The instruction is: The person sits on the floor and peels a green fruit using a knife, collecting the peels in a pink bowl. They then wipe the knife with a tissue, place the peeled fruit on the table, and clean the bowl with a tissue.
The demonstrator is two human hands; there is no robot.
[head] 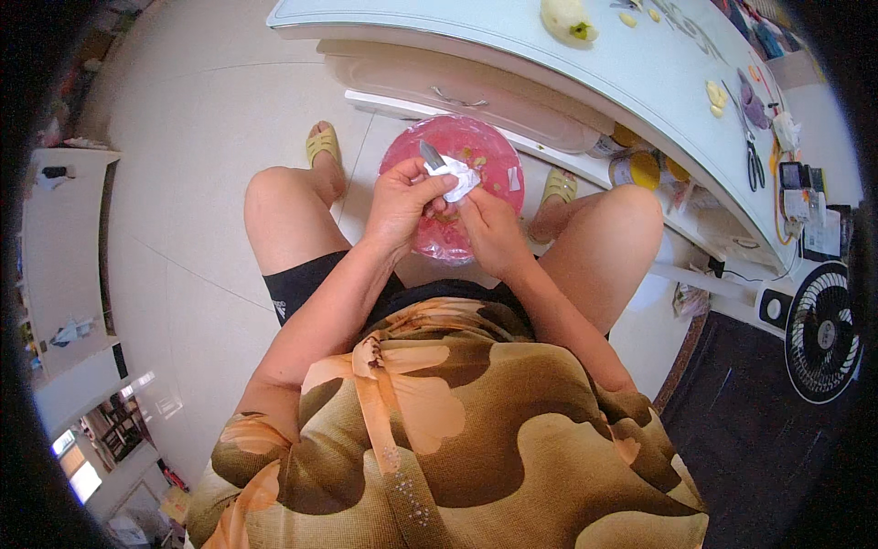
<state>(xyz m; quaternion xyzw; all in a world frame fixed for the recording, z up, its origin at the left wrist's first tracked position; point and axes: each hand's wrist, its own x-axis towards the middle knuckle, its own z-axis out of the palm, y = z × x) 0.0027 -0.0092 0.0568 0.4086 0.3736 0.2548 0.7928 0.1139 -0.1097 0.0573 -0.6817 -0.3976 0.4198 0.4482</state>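
Observation:
Above a red plastic-lined basin [503, 144], both hands meet around a crumpled white tissue [461, 180]. My left hand [403, 206] pinches the tissue between thumb and fingers; a grey pointed blade [431, 155] sticks out of it at the upper left. Whether the blade belongs to a knife or a peeler cannot be told, as its handle is hidden. My right hand [492, 226] has its fingertips at the tissue's lower right edge. Small yellowish-green peel pieces [479, 162] and a white scrap [514, 179] lie in the basin.
A white table [439, 20] curves across the top and right, bearing a peeled pale fruit or vegetable [568, 20], pale pieces [715, 96] and black-handled scissors [755, 167]. Drawers and cans [634, 170] are below. A fan [823, 333] stands at the right. My knees flank the basin.

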